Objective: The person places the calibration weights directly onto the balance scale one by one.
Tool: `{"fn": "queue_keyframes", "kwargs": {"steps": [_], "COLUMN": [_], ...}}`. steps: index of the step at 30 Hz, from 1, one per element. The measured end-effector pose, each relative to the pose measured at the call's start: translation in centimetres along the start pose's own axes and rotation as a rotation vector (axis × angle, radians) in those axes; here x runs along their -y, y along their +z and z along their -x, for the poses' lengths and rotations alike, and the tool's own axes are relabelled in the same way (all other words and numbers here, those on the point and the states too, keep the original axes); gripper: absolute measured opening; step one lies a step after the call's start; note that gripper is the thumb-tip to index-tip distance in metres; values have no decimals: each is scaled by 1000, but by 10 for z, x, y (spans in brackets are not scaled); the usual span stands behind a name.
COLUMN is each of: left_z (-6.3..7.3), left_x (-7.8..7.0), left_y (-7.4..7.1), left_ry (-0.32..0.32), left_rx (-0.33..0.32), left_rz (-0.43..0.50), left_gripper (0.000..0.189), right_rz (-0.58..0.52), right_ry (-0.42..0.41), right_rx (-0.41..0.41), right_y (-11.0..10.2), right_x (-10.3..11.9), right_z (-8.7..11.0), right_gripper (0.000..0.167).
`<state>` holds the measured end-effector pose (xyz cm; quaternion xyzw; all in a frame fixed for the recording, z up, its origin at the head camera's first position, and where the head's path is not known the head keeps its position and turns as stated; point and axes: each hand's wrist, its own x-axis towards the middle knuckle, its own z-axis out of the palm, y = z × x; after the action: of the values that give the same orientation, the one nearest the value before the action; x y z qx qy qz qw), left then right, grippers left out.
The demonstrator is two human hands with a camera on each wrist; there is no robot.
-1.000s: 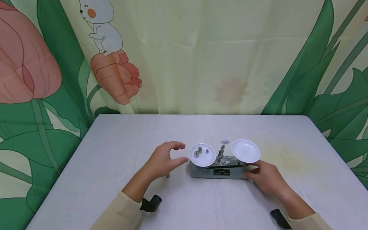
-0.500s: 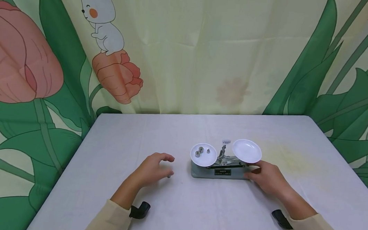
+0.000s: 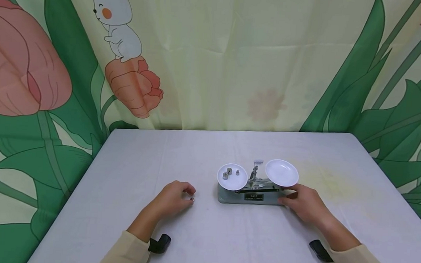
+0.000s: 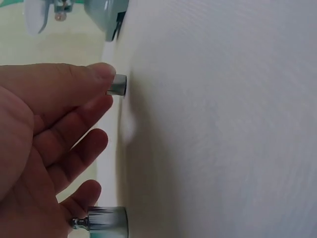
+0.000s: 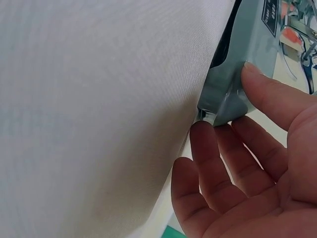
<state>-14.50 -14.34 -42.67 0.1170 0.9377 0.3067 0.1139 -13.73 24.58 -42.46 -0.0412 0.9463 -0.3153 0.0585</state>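
Observation:
Thumb and forefinger of my left hand [image 3: 173,199] pinch a small metal weight [image 4: 119,85], close over the white tablecloth. A larger knobbed weight [image 4: 110,221] stands by the little finger in the left wrist view; in the head view the hand hides it. To the right is a grey balance scale [image 3: 228,196] with two white pans. Its left pan [image 3: 233,183] sits lower and carries three metal weights [image 3: 229,171]; the right pan [image 3: 281,173] is higher and bare. My right hand [image 3: 305,202] grips the right end of the base, thumb on the front face [image 5: 237,74].
A white cloth covers the table [image 3: 152,152]. Behind its far edge hangs a curtain [image 3: 214,68] printed with a rabbit, a carrot and tulips. Black wrist cameras sit on the left wrist [image 3: 159,243] and right wrist [image 3: 320,250].
The left hand has drawn back from beside the left pan, down and to the left, and its fingers have closed on the small weight. The right hand and scale have stayed put.

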Motion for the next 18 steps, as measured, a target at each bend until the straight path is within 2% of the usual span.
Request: {"fn": "queue_keyframes", "kwargs": {"steps": [10, 18], "left_z": [-4, -5], "left_x": [-1, -6], "left_y": [5, 6], "left_ry": [16, 21], "left_rx": [-38, -39], "left_rz": [-109, -120], "left_gripper": [17, 15], "right_rz": [1, 2], "right_ry": [-2, 1], "right_rx": [-5, -5], "right_y": [0, 0], "right_x": [0, 1], "right_z": [0, 0], "right_gripper": [54, 53]}}
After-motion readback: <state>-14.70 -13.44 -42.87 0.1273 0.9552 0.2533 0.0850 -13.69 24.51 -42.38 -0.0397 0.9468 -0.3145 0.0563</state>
